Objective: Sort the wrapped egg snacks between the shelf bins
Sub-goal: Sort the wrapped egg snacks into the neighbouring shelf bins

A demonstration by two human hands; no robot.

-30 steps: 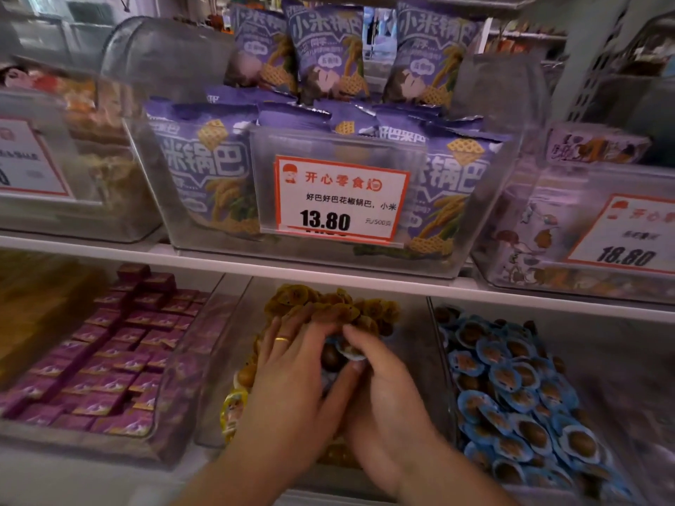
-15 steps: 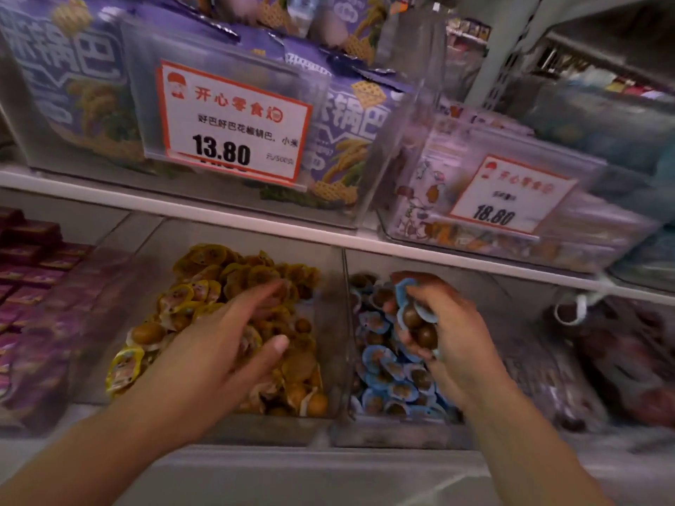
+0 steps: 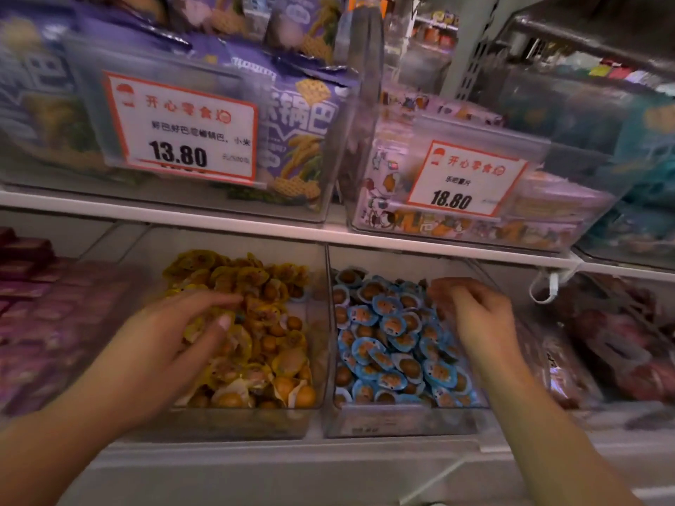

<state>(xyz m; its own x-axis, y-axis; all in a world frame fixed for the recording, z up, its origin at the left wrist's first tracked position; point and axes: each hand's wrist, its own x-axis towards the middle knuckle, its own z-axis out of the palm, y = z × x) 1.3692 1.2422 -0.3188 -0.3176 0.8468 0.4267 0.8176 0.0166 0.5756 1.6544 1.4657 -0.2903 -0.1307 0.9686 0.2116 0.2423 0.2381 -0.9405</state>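
Left hand (image 3: 171,345) grip spread over glossy yellow-wrapped round eggs (image 3: 263,345) (clear plastic bin (image 3: 233,421)), right hand (image 3: 475,315) grip loosely curled, pinching nothing, over blue-wrapped eggs (image 3: 394,345).

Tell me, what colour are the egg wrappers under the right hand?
Blue wrappers, seen in the head view.

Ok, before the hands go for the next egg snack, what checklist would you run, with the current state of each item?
1. Right hand empty: cannot tell, fingers curled.
2. Left hand over the yellow-wrapped eggs: ok.
3. Blue-wrapped eggs all one colour: ok as far as visible.
4. Stray blue pack in the yellow bin: cannot tell; a small bluish spot shows beside the left thumb.
5. Both bins reachable: ok.
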